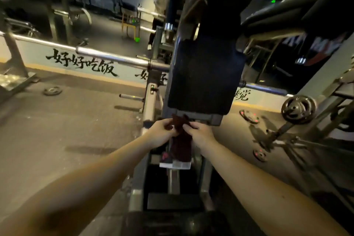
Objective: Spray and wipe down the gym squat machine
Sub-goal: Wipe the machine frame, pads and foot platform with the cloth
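Note:
The squat machine fills the middle of the view, its dark back pad (205,74) sloping up and away from me on a grey steel frame (151,101). Just below the pad's lower edge, a dark maroon cloth (182,140) hangs down over the frame. My left hand (162,130) pinches the cloth's upper left part. My right hand (201,132) grips its upper right part. Both arms reach forward side by side. No spray bottle is visible.
A chrome barbell sleeve (118,58) sticks out to the left, another bar (266,89) to the right. Weight plates (52,90) (249,116) lie on the floor, one plate (297,109) on a rack. A person (160,5) stands far back near a yellow stool (130,25).

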A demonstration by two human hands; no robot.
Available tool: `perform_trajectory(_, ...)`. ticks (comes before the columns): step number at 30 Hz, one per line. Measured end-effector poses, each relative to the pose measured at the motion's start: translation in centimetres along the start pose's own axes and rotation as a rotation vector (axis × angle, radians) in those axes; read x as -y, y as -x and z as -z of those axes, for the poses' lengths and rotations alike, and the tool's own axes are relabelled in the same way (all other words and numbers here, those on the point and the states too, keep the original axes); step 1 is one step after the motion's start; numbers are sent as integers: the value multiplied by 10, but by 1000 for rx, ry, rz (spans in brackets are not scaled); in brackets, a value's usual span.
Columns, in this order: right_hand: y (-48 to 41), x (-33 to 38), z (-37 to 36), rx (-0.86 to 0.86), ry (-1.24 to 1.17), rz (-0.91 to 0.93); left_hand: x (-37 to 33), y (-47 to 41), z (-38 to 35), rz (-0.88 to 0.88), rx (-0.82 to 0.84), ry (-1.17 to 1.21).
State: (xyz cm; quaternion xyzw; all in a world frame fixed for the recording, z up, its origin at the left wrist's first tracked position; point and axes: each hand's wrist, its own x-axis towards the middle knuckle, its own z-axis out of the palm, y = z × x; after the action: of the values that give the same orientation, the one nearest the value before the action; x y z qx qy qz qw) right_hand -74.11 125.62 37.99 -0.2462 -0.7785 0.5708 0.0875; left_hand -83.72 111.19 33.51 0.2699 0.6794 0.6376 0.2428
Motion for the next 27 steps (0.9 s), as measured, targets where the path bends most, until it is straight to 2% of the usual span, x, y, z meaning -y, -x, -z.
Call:
perform_trajectory(4,37,-69,-9,44,-213,-292,65,45,-25,331,119,153)
perform_trajectory(6,46,-90,-7,32,-319,-392,88,61,-37,422,150,186)
perform_trajectory(10,70,-133,-18,106,-417,-708,131,92,-55,590,103,142)
perform_trajectory(12,83,-148,-18,134,-463,-792,147,101,-60,657,68,100)
perform_trajectory(17,101,-173,-9,174,-474,-887,158,116,-65,744,99,46)
perform_trajectory(20,112,-198,-10,222,-353,-895,162,123,-66,756,105,-4)
perform_trajectory(27,114,-238,-8,124,-506,-823,158,128,-76,758,70,-32)
